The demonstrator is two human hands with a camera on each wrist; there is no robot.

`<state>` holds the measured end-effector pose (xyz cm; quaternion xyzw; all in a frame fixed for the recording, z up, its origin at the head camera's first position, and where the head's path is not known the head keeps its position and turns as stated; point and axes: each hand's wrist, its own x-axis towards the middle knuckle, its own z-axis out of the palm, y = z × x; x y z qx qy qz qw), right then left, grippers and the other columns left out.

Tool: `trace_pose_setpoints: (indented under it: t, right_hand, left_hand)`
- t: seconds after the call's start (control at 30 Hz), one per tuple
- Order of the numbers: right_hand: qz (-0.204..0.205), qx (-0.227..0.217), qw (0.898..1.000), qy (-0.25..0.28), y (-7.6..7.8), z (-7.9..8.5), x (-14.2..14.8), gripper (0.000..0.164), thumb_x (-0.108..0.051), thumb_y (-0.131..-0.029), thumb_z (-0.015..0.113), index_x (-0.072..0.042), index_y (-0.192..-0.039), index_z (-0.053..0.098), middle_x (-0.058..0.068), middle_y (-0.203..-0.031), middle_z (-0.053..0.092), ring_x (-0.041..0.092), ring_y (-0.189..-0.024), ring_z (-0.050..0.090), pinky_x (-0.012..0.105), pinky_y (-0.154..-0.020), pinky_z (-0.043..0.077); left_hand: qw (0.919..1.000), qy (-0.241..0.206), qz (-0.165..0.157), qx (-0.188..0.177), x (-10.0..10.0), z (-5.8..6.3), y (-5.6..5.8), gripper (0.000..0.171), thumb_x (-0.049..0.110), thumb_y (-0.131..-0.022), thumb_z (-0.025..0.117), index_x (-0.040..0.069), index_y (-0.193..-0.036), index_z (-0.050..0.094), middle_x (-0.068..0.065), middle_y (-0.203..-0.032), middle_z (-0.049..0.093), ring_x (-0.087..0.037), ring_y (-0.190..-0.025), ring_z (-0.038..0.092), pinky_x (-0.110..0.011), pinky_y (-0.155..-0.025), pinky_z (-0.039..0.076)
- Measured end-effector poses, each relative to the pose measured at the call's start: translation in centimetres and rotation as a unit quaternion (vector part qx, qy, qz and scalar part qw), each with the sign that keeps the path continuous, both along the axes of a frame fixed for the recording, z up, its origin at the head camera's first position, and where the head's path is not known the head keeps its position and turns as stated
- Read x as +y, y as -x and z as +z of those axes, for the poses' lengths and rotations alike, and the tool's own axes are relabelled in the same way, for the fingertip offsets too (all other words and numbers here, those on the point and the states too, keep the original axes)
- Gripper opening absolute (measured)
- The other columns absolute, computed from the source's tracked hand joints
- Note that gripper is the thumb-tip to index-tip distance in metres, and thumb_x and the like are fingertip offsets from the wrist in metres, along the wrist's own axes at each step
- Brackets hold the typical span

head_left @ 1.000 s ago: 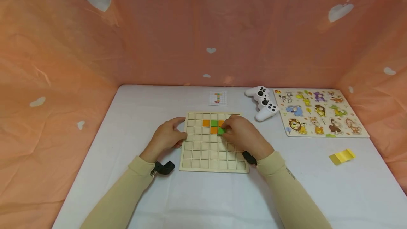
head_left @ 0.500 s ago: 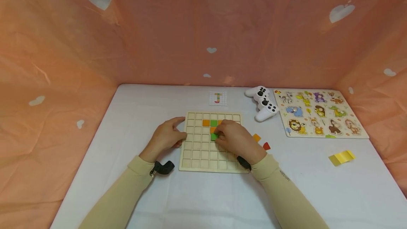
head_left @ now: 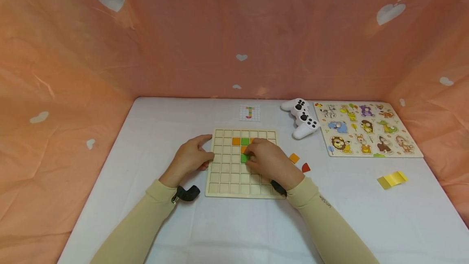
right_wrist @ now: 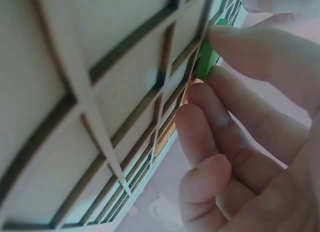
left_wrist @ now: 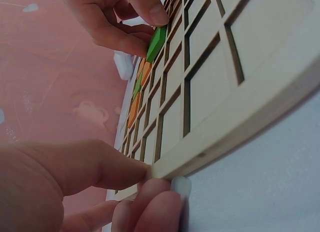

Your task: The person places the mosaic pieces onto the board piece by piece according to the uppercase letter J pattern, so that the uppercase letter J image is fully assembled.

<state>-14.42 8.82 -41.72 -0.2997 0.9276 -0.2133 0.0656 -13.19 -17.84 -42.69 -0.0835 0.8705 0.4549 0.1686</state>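
Note:
A wooden grid board (head_left: 225, 178) lies on the white table, with orange and green square tiles in some upper cells, among them an orange tile (head_left: 236, 141) and a green one (head_left: 245, 141). My right hand (head_left: 272, 160) pinches a green square tile (right_wrist: 209, 52) between thumb and forefinger. That tile stands tilted at a cell below the orange one, partly covered by the fingers. At the board's left edge my left hand (head_left: 188, 159) grips the rim, thumb and curled fingers against it in the left wrist view.
An orange tile (head_left: 294, 158) and a red quarter-round piece (head_left: 305, 168) lie right of the board. Behind are a small pattern card (head_left: 250, 113), a white game controller (head_left: 302, 117) and an animal puzzle board (head_left: 360, 152). Yellow folded paper (head_left: 392, 180) lies far right.
My right hand has shifted left and slightly nearer with the green tile, uncovering the loose orange and red pieces. Over the last half second it has barely moved. The left hand stays put.

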Motion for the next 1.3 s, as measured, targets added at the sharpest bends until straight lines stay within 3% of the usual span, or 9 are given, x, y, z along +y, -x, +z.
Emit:
trace_pose_setpoints:
  t: [0.4, 0.83, 1.07, 1.3]
  right_hand:
    - [-0.005, -0.011, 1.0, -0.01, 0.1, 0.1, 0.0, 0.025, -0.016, -0.094, 0.078, -0.008, -0.117, 0.081, 0.007, -0.118, 0.075, 0.025, -0.114, 0.069, 0.044, -0.103, 0.059]
    - [-0.008, -0.015, 1.0, 0.004, 0.3, 0.2, 0.2, 0.021, -0.018, -0.094, 0.077, -0.009, -0.112, 0.082, 0.002, -0.107, 0.073, 0.02, -0.1, 0.068, 0.041, -0.094, 0.061]
    - [-0.044, -0.013, 0.999, 0.015, 0.5, 0.5, 2.3, 0.024, -0.02, -0.095, 0.077, -0.007, -0.114, 0.081, 0.004, -0.112, 0.075, 0.026, -0.108, 0.07, 0.045, -0.101, 0.058]
    - [-0.101, -0.028, 0.994, 0.031, 0.3, 0.5, 5.8, 0.025, -0.021, -0.095, 0.077, -0.007, -0.115, 0.081, 0.004, -0.108, 0.075, 0.024, -0.102, 0.07, 0.046, -0.097, 0.059]
  left_hand:
    - [1.0, 0.0, -0.006, 0.0, -0.1, -0.1, 0.1, 0.072, 0.015, -0.094, 0.073, 0.019, -0.163, 0.048, -0.007, -0.074, 0.07, -0.016, -0.06, 0.066, -0.028, -0.062, 0.059]
    - [1.0, -0.003, -0.004, -0.003, 0.0, 0.1, 0.1, 0.073, 0.014, -0.094, 0.073, 0.017, -0.162, 0.049, -0.006, -0.073, 0.068, -0.016, -0.059, 0.065, -0.027, -0.061, 0.058]
    - [1.0, -0.004, -0.003, -0.004, 0.0, 0.0, 0.1, 0.073, 0.014, -0.094, 0.073, 0.019, -0.163, 0.048, -0.007, -0.077, 0.07, -0.017, -0.061, 0.066, -0.028, -0.062, 0.06]
    - [1.0, 0.003, -0.007, -0.001, -0.1, 0.0, 0.1, 0.074, 0.015, -0.094, 0.073, 0.018, -0.163, 0.048, -0.007, -0.077, 0.071, -0.016, -0.061, 0.067, -0.028, -0.063, 0.06]
